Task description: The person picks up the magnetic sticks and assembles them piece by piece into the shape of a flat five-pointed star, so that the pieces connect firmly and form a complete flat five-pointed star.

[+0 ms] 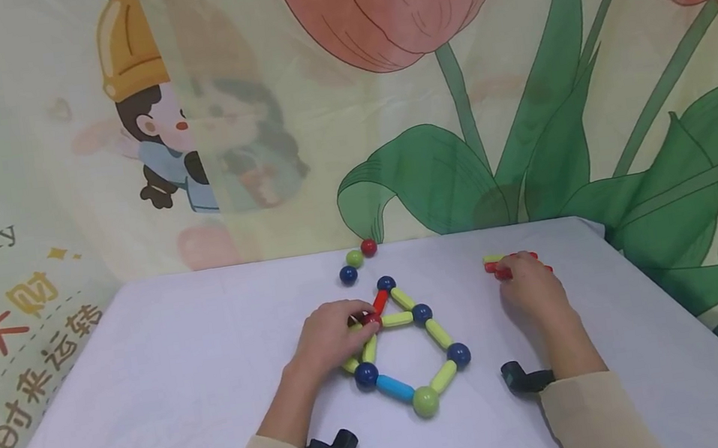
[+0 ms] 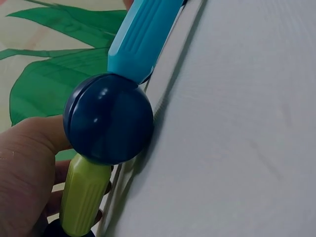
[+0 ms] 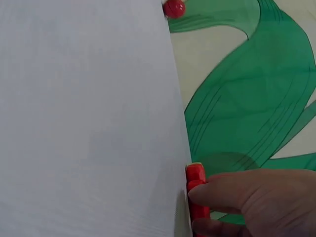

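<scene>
Pinching on both sides!

Head view catches the white, cloth-covered surface (image 1: 151,403) and, mid-surface, the jointed frame (image 1: 439,333), which the right wrist view misses! Left grip (image 1: 329,334) pinches the frame's red ball (image 1: 372,320); right grip (image 1: 532,284) pinches a red stick (image 3: 200,211), far right. Left wrist view brings detail: blue stick (image 2: 143,39), faceted and grooved; blue ball (image 2: 111,118) touching it, glossy, seamed. Beyond the frame, three loose balls (image 1: 354,258), smooth and round!

On the tabletop (image 1: 208,316) lies a rod-and-ball frame (image 1: 399,319). Three loose balls (image 1: 354,258) sit behind it. Several rods (image 1: 493,267) are well to its right.
</scene>
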A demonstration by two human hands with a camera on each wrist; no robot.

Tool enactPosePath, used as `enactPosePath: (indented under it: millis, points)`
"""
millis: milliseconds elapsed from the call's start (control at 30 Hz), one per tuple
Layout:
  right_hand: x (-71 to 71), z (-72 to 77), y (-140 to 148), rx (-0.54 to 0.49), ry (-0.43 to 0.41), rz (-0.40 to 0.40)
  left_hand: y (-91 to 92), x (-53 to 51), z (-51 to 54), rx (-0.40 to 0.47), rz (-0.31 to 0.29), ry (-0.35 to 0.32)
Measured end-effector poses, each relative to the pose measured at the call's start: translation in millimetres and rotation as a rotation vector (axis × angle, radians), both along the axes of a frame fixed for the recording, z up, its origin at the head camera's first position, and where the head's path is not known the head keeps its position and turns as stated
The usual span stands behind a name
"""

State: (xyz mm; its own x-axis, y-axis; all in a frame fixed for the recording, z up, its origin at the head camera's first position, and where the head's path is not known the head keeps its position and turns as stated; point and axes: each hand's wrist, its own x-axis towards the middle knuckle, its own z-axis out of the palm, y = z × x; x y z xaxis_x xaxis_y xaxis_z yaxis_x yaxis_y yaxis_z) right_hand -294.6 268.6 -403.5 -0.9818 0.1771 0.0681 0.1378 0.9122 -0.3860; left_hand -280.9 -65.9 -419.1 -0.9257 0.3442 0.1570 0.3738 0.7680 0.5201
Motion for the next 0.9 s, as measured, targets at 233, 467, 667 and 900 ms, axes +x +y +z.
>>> enactPosePath:
  millis: [233, 467, 667, 900]
  points:
    - [-2.6, -0.3, 4.8, -0.033, -0.095, 0.031, -1.6, -2.2, -2.3, 0.015, -0.004, -0.013]
    - [-5.8, -7.3, 9.4, -0.123, -0.066, 0.092, -1.3, -1.9, -2.0, 0.016, -0.005, -0.017]
    - [-8.7, -14.2, 8.6, -0.275, 0.080, 0.089, -1.4, -1.7, -2.2, 0.017, -0.007, -0.011]
    - [-11.2, -10.0, -2.4, -0.432, 0.077, 0.210, -1.6, -0.9, -2.4, 0.001, -0.001, -0.011]
